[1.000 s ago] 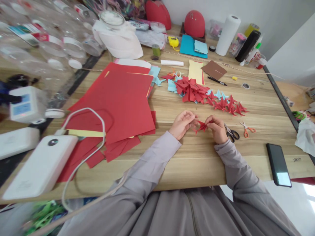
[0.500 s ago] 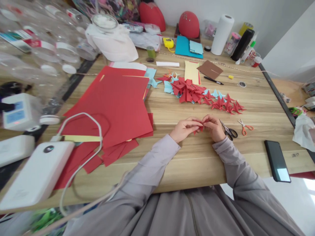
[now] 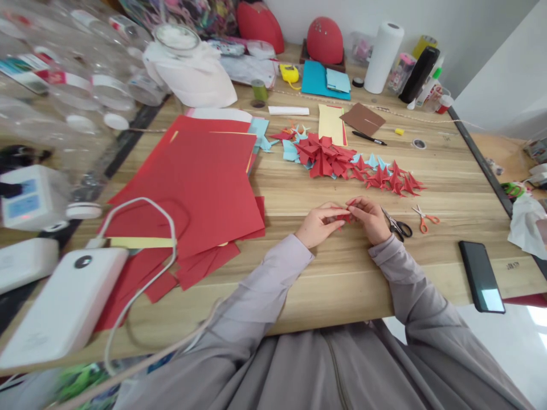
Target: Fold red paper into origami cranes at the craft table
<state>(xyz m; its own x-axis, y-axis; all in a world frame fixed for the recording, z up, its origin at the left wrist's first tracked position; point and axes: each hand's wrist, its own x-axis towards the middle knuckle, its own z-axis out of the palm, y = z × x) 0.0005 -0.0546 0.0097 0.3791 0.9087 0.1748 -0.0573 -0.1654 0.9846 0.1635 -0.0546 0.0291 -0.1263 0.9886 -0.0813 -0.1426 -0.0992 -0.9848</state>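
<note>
Between my two hands is a small piece of folded red paper (image 3: 343, 217), mostly covered by fingers. My left hand (image 3: 318, 224) pinches it from the left, thumb below and fingers above. From the other side my right hand (image 3: 369, 217) has its thumb and forefinger closed on the paper's edge. Just beyond the hands lies a pile of red folded paper pieces (image 3: 327, 156), with red paper cranes (image 3: 391, 177) in a row to its right. Black-handled scissors (image 3: 399, 226) rest beside my right hand, partly hidden by it.
Large red paper sheets (image 3: 213, 188) cover the table's left side, near a white power bank (image 3: 64, 307) with a looped cable. Orange-handled scissors (image 3: 423, 218) and a phone (image 3: 481, 276) lie to the right. A black pen (image 3: 370, 138) and brown card (image 3: 363, 118) are farther back.
My fingers have shifted slightly on the red paper, and more of it shows between the hands. The whole view has moved a little; the other things lie as before.
</note>
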